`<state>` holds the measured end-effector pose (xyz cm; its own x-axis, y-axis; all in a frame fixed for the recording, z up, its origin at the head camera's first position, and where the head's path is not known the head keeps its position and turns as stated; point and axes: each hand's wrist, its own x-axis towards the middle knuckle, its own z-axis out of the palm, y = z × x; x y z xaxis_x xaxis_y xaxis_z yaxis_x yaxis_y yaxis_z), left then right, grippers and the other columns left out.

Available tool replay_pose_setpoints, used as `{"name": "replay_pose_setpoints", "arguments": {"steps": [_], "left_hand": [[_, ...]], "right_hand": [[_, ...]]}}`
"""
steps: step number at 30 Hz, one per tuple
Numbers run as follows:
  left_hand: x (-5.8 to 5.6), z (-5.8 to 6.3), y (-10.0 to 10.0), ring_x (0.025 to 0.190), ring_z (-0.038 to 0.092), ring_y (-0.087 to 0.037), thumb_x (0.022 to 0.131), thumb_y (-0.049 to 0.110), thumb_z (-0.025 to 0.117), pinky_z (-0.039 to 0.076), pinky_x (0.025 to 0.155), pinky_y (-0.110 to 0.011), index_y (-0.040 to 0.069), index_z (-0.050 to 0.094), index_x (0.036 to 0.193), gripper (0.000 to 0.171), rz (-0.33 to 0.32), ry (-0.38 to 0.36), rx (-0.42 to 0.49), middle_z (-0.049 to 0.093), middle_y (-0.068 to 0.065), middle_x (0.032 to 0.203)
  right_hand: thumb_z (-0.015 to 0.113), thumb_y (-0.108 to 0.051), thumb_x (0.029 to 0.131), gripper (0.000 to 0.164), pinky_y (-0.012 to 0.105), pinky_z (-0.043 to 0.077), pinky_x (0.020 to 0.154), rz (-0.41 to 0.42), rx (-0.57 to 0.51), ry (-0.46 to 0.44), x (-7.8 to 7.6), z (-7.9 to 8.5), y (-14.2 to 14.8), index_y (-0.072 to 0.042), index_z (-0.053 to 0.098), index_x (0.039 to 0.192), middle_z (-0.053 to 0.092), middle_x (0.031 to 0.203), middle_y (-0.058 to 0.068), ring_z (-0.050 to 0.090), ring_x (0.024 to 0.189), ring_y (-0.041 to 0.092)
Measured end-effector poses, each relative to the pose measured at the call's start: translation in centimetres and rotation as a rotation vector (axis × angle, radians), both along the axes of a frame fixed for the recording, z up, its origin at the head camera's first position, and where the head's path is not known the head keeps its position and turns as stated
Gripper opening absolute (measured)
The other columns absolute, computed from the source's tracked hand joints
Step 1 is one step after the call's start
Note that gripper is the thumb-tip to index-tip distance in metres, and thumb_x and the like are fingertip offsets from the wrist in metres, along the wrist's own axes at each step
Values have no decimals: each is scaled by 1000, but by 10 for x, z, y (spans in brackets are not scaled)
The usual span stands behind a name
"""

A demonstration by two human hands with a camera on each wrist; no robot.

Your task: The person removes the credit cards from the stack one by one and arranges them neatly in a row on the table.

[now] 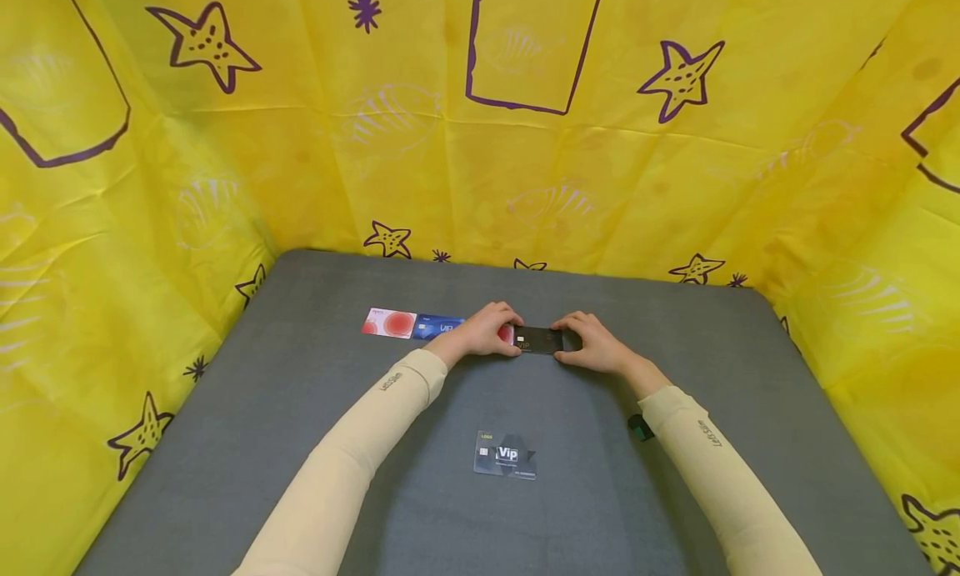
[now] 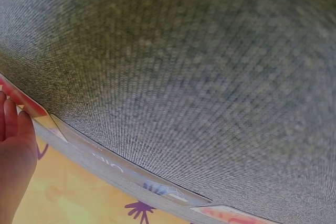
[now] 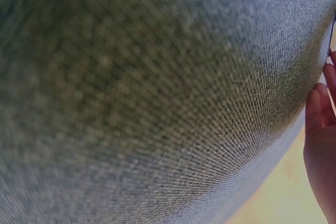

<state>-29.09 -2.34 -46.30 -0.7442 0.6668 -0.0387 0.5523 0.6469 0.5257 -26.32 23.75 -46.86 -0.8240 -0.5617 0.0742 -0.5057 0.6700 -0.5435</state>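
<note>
A row of cards lies on the dark cloth in the head view: a white card with red circles (image 1: 389,323), a blue VIP card (image 1: 431,326), a mostly hidden red card (image 1: 507,333) and a black VIP card (image 1: 540,339). My left hand (image 1: 480,330) arches over the red card, finger and thumb gripping its long edges where it meets the black card. My right hand (image 1: 596,344) pinches the black card's right end between thumb and fingers. The left wrist view shows left fingertips at the red card (image 2: 23,98) beside the blue one. Only the right fingers (image 3: 314,108) show well in the right wrist view.
Nearer to me, apart from the row, lies a dark grey Vip card (image 1: 506,456). Grey cloth (image 1: 300,418) covers the table. Yellow curtains (image 1: 420,167) with starfish and fish prints stand behind it and at both sides.
</note>
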Motion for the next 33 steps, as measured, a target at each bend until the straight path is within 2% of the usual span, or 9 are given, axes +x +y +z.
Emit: {"name": "replay_pose_setpoints", "arguments": {"steps": [10, 15, 21, 25, 33], "left_hand": [[3, -3, -1, 117, 44, -22, 84, 34, 76, 38, 101, -34, 8, 57, 131, 57, 15, 13, -3, 53, -7, 127], [6, -6, -5, 117, 44, -22, 83, 35, 77, 39, 101, -34, 7, 53, 133, 63, 14, 38, 26, 53, -7, 128], [12, -4, -13, 119, 42, -23, 81, 36, 78, 40, 101, -33, 5, 52, 136, 68, 12, 56, 45, 52, -8, 130], [18, -2, -18, 121, 42, -23, 81, 37, 78, 39, 103, -34, 5, 51, 137, 70, 25, 61, 51, 52, -8, 131], [33, -4, -27, 123, 44, -22, 82, 40, 77, 35, 107, -36, 6, 50, 139, 72, 64, 75, 53, 54, -7, 132]], "right_hand": [[76, -20, 82, 51, 51, 33, 96, -12, -25, 49, 5, -1, -1, 1, 59, 125, 57, 122, 17, 46, 112, 34], [79, -23, 80, 56, 51, 32, 97, -60, -26, 77, 10, 0, -4, 3, 59, 126, 58, 123, 18, 45, 112, 35], [79, -26, 81, 59, 52, 32, 98, -137, -31, 76, 17, -2, -5, 3, 58, 127, 58, 123, 20, 46, 113, 37], [79, -25, 81, 57, 53, 34, 98, -195, -54, 67, 24, -3, -8, 3, 58, 127, 58, 124, 21, 48, 114, 38], [79, -19, 80, 52, 47, 46, 89, -275, -147, 15, 45, -5, -18, 2, 60, 124, 60, 116, 19, 55, 103, 33]]}}
